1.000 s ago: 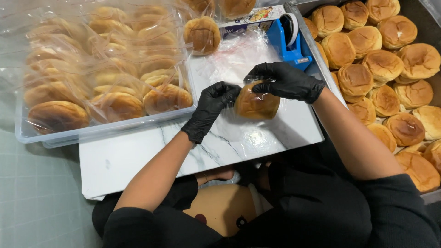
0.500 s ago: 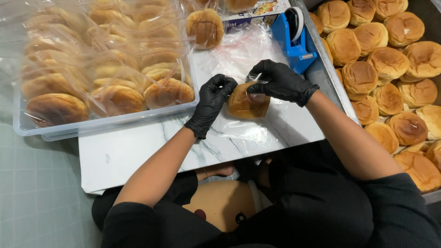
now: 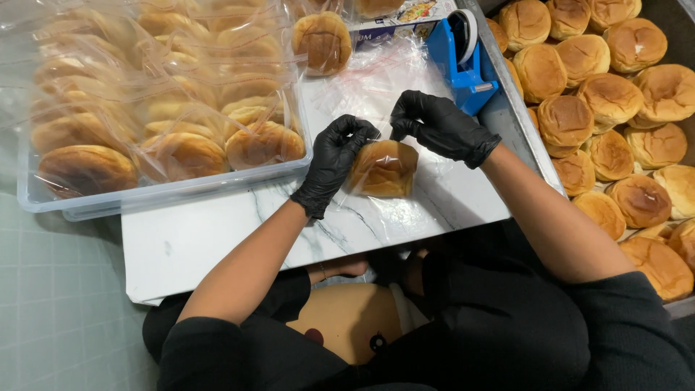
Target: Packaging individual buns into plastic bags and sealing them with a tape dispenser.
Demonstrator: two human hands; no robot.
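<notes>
A golden bun in a clear plastic bag (image 3: 385, 168) lies on the white marble board (image 3: 217, 232). Both my hands wear black gloves. My left hand (image 3: 334, 158) pinches the bag's open top at its left corner. My right hand (image 3: 436, 124) pinches the same top edge just to the right, above the bun. A blue tape dispenser (image 3: 463, 61) stands right behind my right hand.
A clear plastic bin (image 3: 43, 197) at the left holds several bagged buns. A tray (image 3: 536, 156) at the right holds several unwrapped buns. Loose clear bags (image 3: 369, 80), one bagged bun (image 3: 322, 40) and a printed box (image 3: 394, 25) lie at the board's far end.
The bagged bun has dropped lower and now rests on the board. Both hands have shifted from around the bun to the top edge of its bag.
</notes>
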